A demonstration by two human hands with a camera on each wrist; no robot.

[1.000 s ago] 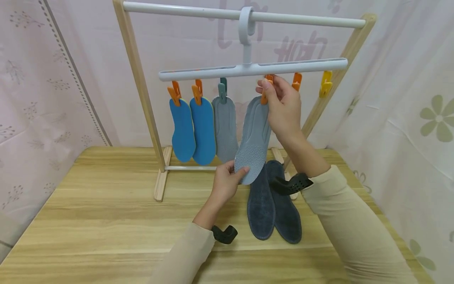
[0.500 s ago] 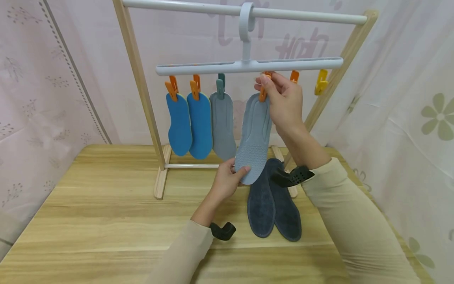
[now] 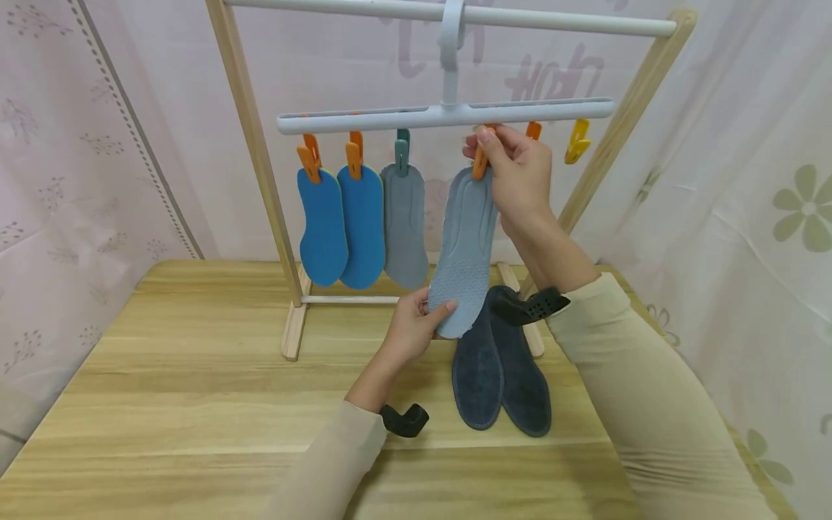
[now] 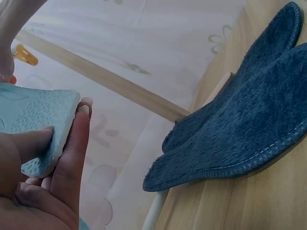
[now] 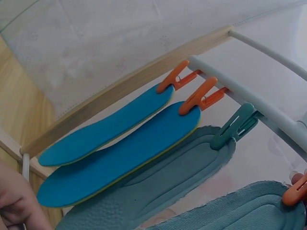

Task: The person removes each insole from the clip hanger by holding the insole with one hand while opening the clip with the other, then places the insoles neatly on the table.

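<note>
My left hand (image 3: 414, 325) pinches the lower end of a grey insole (image 3: 464, 253), thumb on its dimpled face and fingers behind, as the left wrist view shows. At the insole's top, my right hand (image 3: 520, 170) pinches an orange clothespin (image 3: 480, 162), which meets the insole's upper edge. That clothespin sits under the white hanger (image 3: 364, 119). To the left hang two blue insoles (image 3: 323, 227) from orange clothespins and another grey insole (image 5: 177, 177) from a green clothespin (image 5: 235, 127). Only part of the right hand's fingers shows in the right wrist view.
Two dark blue fuzzy insoles (image 4: 240, 124) overlap on the wooden table (image 3: 195, 404), below the right forearm. Another orange clothespin (image 3: 534, 131) and a yellow clothespin (image 3: 577, 142) hang at the hanger's right. A wooden rack (image 3: 250, 144) with a white top bar carries the hanger.
The hanger and its hanging insoles have shifted slightly left and up in the head view, as has the rack's top bar. Both hands keep their holds on the grey insole and the orange clothespin.
</note>
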